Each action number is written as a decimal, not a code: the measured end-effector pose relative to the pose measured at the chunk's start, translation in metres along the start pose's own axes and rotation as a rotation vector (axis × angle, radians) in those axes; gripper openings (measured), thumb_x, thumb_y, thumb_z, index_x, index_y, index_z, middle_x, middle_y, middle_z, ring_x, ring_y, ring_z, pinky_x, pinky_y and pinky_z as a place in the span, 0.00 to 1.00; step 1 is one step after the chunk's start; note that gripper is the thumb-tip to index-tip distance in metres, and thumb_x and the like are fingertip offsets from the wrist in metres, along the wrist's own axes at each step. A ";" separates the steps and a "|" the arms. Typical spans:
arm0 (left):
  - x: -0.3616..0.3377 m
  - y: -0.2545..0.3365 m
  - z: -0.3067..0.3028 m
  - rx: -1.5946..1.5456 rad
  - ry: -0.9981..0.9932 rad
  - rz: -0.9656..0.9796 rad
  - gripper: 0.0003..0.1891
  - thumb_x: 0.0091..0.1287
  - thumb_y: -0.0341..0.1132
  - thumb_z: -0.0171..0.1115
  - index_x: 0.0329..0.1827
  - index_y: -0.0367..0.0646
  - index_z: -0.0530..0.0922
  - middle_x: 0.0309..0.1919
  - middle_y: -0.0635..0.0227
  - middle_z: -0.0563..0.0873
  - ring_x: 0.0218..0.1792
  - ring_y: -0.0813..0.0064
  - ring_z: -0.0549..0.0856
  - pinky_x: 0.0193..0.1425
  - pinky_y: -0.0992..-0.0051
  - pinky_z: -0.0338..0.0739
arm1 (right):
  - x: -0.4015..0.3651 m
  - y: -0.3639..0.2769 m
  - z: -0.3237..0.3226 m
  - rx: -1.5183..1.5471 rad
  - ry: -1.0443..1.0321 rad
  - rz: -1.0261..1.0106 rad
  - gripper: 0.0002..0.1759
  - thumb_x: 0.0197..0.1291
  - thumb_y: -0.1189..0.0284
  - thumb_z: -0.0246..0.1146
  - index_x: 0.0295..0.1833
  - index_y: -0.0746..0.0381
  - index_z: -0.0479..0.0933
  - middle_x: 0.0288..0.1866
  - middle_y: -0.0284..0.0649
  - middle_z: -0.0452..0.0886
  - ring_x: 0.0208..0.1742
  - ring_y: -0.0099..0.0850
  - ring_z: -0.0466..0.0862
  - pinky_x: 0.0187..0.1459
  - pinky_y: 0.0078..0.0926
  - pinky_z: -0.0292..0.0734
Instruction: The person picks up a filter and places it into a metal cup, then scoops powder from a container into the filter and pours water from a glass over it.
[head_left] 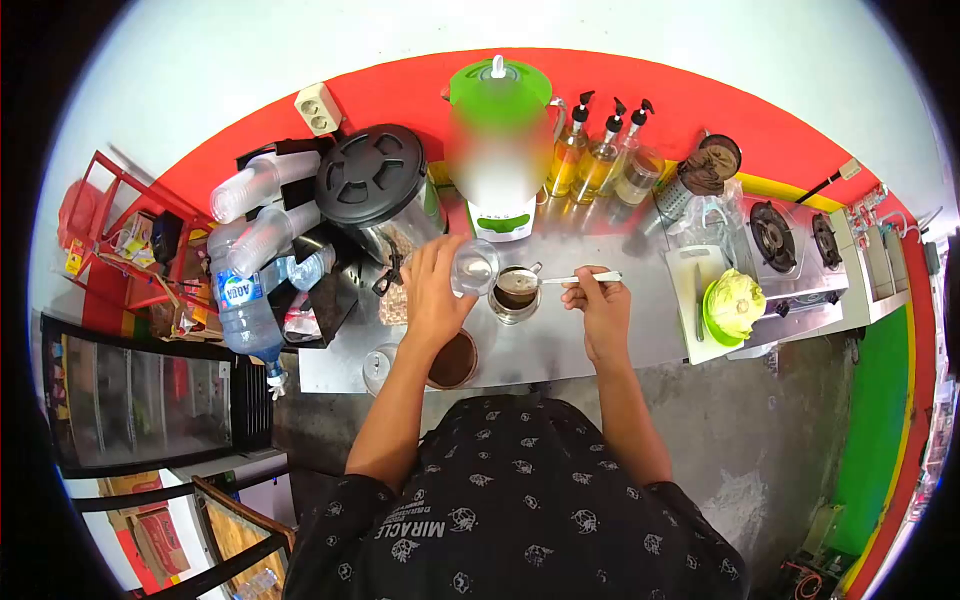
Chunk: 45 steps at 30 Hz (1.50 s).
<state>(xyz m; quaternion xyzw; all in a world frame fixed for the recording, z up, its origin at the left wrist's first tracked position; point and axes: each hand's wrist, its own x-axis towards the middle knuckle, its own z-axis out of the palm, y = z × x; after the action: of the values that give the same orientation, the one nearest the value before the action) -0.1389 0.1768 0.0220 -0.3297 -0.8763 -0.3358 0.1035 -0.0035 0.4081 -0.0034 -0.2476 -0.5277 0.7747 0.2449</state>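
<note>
meanwhile, at the grey counter (600,350), the left hand (432,290) has its fingers wrapped round a clear glass (473,270) tilted just beside a metal cup (515,295), while the right hand (598,300) pinches a white-handled spoon (560,279) whose bowl rests over that cup.

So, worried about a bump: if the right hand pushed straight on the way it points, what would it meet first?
Probably the clear cup in the left hand, just past the spoon over the metal cup; depth unclear.
</note>
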 end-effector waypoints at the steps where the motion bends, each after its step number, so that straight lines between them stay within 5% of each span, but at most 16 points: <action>1: 0.001 0.002 0.000 -0.001 -0.002 0.003 0.46 0.50 0.28 0.83 0.79 0.50 0.76 0.73 0.59 0.81 0.76 0.51 0.77 0.80 0.47 0.65 | 0.000 0.001 0.000 0.001 0.003 -0.001 0.10 0.84 0.70 0.68 0.53 0.68 0.83 0.39 0.45 0.91 0.33 0.28 0.90 0.38 0.27 0.87; 19: 0.004 0.007 0.022 0.071 0.005 0.014 0.47 0.53 0.29 0.86 0.80 0.57 0.77 0.74 0.63 0.79 0.78 0.54 0.76 0.78 0.41 0.63 | 0.008 0.001 -0.006 -0.007 -0.025 0.032 0.11 0.83 0.69 0.69 0.54 0.68 0.82 0.39 0.46 0.91 0.33 0.28 0.89 0.38 0.27 0.86; 24: 0.004 0.013 0.024 0.129 0.016 -0.018 0.44 0.53 0.28 0.83 0.78 0.54 0.78 0.73 0.62 0.82 0.76 0.52 0.78 0.78 0.47 0.63 | 0.017 0.003 -0.011 -0.026 -0.066 0.055 0.12 0.83 0.68 0.69 0.54 0.68 0.82 0.39 0.46 0.91 0.35 0.29 0.90 0.39 0.28 0.87; 39: -0.007 0.030 0.029 0.173 0.116 -0.168 0.47 0.51 0.25 0.84 0.79 0.56 0.77 0.74 0.66 0.80 0.78 0.55 0.76 0.79 0.46 0.62 | 0.053 0.004 -0.015 -0.085 -0.243 0.140 0.12 0.84 0.68 0.69 0.55 0.67 0.82 0.40 0.45 0.92 0.35 0.28 0.90 0.39 0.28 0.87; 45: -0.011 0.032 0.020 0.121 0.234 -0.249 0.44 0.53 0.28 0.84 0.78 0.49 0.79 0.71 0.59 0.85 0.75 0.50 0.81 0.81 0.51 0.65 | 0.063 -0.001 -0.019 -0.082 -0.311 0.142 0.11 0.84 0.69 0.69 0.55 0.68 0.82 0.40 0.45 0.92 0.35 0.28 0.90 0.39 0.27 0.88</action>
<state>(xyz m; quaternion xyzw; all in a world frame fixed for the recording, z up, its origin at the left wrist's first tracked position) -0.1095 0.2023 0.0192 -0.1704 -0.9109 -0.3287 0.1820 -0.0391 0.4618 -0.0162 -0.1711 -0.5716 0.7969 0.0945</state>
